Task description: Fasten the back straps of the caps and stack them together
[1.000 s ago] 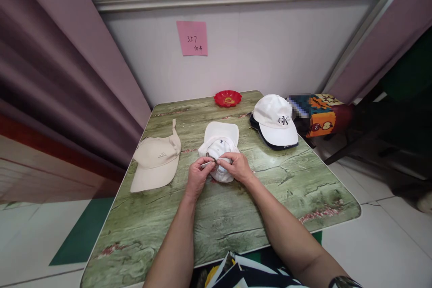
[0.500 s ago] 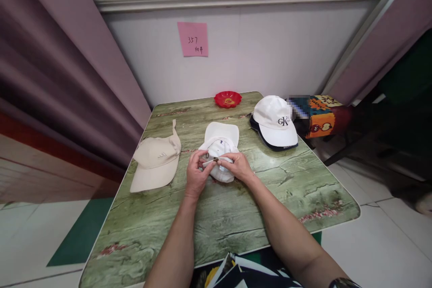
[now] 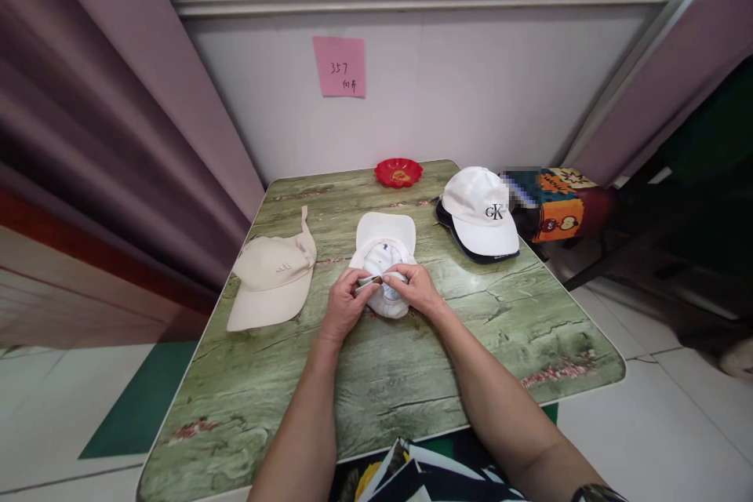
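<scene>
A white baseball cap (image 3: 385,231) lies upside down in the middle of the table, its brim pointing away from me. My left hand (image 3: 348,301) pinches the cap's back strap from the left. From the right, my right hand (image 3: 416,288) grips the same strap, close to a small brown-looking buckle (image 3: 377,280) between my fingertips. The fingers partly hide the strap and buckle. To the left rests a beige cap (image 3: 274,278) with its strap end sticking up. At the right, a white cap with dark letters (image 3: 479,208) sits on top of a dark cap (image 3: 488,257).
The green wood-patterned table (image 3: 400,384) stands against a white wall. A red scalloped dish (image 3: 398,172) is at its far edge. A pink paper note (image 3: 340,67) is stuck on the wall. A stool with a colourful cover (image 3: 558,208) stands beyond the right edge.
My fingers have drawn closer together at the buckle, and the left fingers have come down onto the strap. The other caps have stayed in place.
</scene>
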Demonstrator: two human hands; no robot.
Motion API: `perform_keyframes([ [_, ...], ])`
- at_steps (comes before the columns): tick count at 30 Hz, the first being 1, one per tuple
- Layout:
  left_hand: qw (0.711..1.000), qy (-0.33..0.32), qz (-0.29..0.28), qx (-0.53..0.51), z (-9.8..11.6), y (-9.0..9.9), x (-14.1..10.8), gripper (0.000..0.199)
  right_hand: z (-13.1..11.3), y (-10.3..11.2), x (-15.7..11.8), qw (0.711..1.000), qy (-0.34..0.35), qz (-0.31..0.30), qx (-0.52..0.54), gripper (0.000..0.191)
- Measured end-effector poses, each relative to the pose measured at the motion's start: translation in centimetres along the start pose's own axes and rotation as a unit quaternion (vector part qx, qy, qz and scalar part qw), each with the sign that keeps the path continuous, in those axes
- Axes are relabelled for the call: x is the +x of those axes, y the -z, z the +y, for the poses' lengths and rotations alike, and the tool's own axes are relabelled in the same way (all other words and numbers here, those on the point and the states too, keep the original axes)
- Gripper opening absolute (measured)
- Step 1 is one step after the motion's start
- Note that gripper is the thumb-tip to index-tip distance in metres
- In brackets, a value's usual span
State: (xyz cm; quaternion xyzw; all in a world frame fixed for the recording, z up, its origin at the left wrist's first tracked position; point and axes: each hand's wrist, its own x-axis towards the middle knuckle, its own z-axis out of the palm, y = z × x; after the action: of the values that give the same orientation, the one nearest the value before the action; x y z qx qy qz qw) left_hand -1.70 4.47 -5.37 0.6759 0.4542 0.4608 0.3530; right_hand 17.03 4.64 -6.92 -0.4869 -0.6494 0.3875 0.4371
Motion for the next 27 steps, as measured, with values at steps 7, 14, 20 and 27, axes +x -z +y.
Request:
perform_keyframes([
  [7, 0.999, 0.019, -0.025, -0.014, 0.0, -0.2, -0.2, 0.017, 0.2, 0.0, 0.1, 1.000, -0.004, -0.002, -0.004, 0.026],
  [14, 0.998, 0.045, -0.018, -0.049, 0.2, -0.2, -0.3, 0.016, -0.1, 0.1, 0.0, 1.000, -0.011, 0.008, 0.003, 0.027],
  [20, 0.991, 0.088, 0.002, -0.103, 0.2, 0.0, -0.4, 0.018, -0.6, 0.4, -0.3, 1.000, 0.016, 0.017, -0.015, 0.031],
  [27, 0.990, 0.100, 0.003, -0.104, 0.0, 0.2, -0.4, 0.018, -1.1, 0.6, -0.4, 0.996, 0.037, 0.046, -0.063, 0.042],
])
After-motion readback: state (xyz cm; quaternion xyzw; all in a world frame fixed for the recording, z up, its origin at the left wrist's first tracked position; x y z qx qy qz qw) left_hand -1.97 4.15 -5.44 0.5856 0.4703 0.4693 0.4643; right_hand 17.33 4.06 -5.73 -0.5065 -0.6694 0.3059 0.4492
